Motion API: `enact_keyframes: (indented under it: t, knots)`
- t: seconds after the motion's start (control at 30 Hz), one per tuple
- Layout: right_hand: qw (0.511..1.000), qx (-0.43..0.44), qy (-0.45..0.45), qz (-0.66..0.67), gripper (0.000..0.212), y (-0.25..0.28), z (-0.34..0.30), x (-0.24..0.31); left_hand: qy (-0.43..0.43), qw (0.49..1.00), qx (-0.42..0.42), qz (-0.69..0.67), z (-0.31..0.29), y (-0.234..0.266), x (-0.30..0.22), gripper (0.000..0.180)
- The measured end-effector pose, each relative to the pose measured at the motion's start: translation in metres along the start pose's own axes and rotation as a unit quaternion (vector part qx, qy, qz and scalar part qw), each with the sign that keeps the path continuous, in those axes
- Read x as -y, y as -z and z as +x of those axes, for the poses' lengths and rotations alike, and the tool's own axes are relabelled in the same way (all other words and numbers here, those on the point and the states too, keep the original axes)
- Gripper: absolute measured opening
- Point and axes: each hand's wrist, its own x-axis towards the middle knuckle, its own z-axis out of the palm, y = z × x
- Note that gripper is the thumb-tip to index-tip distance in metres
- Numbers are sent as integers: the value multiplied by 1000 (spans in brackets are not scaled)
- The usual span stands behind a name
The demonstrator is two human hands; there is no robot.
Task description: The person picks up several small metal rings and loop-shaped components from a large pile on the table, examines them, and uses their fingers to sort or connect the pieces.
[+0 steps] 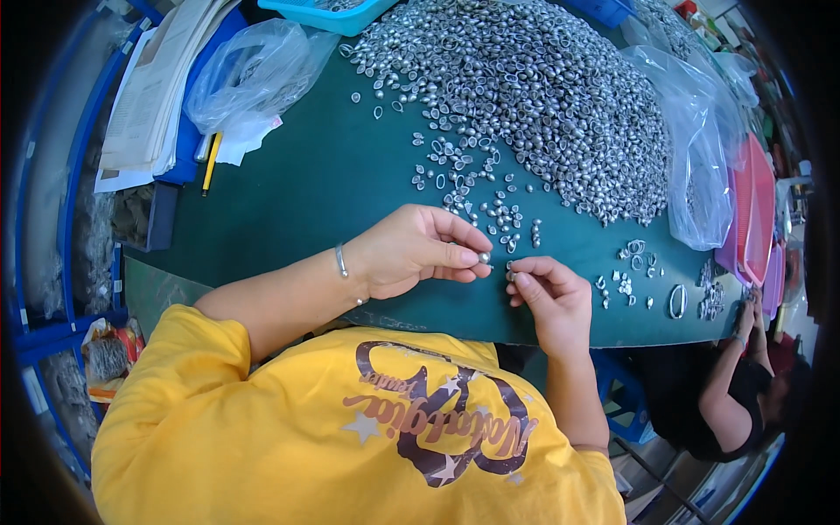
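Observation:
Close to the table's near edge, my left hand (416,249) pinches a small round silvery metal piece (484,258) between thumb and forefinger, its other fingers curled. Just to the right, my right hand (556,302) has thumb and forefinger pressed together on another small metal piece (511,274), mostly hidden by the fingertips. The two hands are a short gap apart. Beyond them lie loose small metal pieces (500,214), some rounded and some ring-like. They trail back to a large heap of similar silvery pieces (534,96).
The table (262,201) has a green top. Small sorted piles and an oval ring (677,301) lie at right, near a clear plastic bag (700,166) and a red basket (754,210). Papers (157,96) and a yellow pencil (211,164) are at left. Another person (731,402) sits at lower right.

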Motion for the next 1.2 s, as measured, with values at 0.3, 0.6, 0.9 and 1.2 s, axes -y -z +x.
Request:
enact_keyframes:
  t: [0.3,0.6,0.9,1.2]
  knots:
    - [882,45,-129,450,13,-3,-3,-5,25,999,-1,-36,-11,-11,5,13]
    - [896,-74,295,-323,19,-16,5,11,165,975,46,-138,-17,-7,22,19]
    - [857,-38,333,-392,21,-28,41,7,150,979,46,-126,-16,-1,27,19]
    - [868,0,335,-366,14,-47,90,15,131,976,101,-141,-11,2,30,23]
